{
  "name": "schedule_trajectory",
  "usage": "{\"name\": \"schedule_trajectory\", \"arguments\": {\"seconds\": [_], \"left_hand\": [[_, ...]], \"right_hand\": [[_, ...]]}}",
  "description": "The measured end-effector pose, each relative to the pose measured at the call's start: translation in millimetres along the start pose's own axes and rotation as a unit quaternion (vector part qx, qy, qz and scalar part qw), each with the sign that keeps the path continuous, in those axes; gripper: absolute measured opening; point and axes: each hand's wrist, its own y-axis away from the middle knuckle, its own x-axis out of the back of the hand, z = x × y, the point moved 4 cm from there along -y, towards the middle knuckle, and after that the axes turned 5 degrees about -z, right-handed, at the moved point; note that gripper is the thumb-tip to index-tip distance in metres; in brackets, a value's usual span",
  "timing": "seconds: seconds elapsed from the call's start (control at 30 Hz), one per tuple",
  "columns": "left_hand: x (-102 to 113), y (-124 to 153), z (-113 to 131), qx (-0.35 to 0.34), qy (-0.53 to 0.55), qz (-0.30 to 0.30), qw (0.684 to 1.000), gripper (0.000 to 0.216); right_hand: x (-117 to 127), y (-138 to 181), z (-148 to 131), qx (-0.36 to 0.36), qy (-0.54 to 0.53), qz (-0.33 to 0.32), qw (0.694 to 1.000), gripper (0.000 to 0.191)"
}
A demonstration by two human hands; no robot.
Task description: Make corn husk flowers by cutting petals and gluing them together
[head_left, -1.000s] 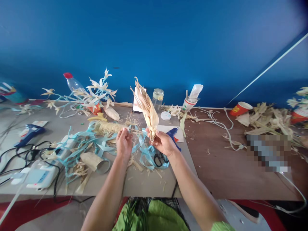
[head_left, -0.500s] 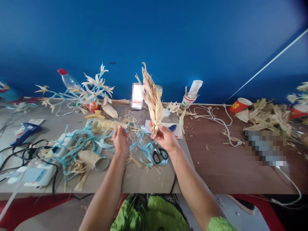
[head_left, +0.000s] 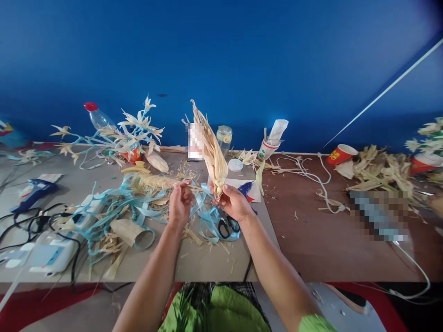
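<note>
My right hand (head_left: 233,202) is closed round the base of a dried corn husk bundle (head_left: 212,154), which stands upright with its frayed tips pointing up. My left hand (head_left: 180,203) is closed in a pinch just left of it, over a thin pale strip too small to make out clearly. Both hands hover above a tangle of light blue ribbon (head_left: 138,207) and black-handled scissors (head_left: 226,226) on the grey table (head_left: 207,263).
Husk-flower branches in an orange cup (head_left: 133,138), a red-capped bottle (head_left: 97,115), a jar (head_left: 224,138) and a paper cup (head_left: 268,147) stand at the back. Blue glue guns (head_left: 32,190) and cables lie left. Husk piles (head_left: 380,170) and a red cup (head_left: 341,154) sit on the brown table, right.
The husk bundle in my right hand has come down and leftward, towards my left hand. My left hand has risen a little to meet it. The view has shifted slightly.
</note>
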Motion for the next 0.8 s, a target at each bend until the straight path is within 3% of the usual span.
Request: {"name": "schedule_trajectory", "arguments": {"seconds": [0.1,0.37,0.5,0.8], "left_hand": [[0.8,1.5,-6.0,0.019,-0.034,0.007,0.999,0.025],[-0.2,2.2,-9.6,0.037,-0.028,-0.01,0.999,0.04],[-1.8,2.5,-7.1,0.051,-0.011,-0.011,0.999,0.022],[-2.9,3.1,-3.2,0.048,0.004,0.01,0.999,0.029]], "right_hand": [[-1.8,-1.2,5.9,-0.019,0.003,-0.012,1.0,0.039],[-6.2,-2.4,19.8,-0.061,-0.021,-0.047,0.997,0.039],[-9.7,-2.1,23.1,-0.07,0.004,-0.057,0.996,0.039],[-8.2,-2.4,33.1,-0.067,0.102,-0.05,0.991,0.027]]}}
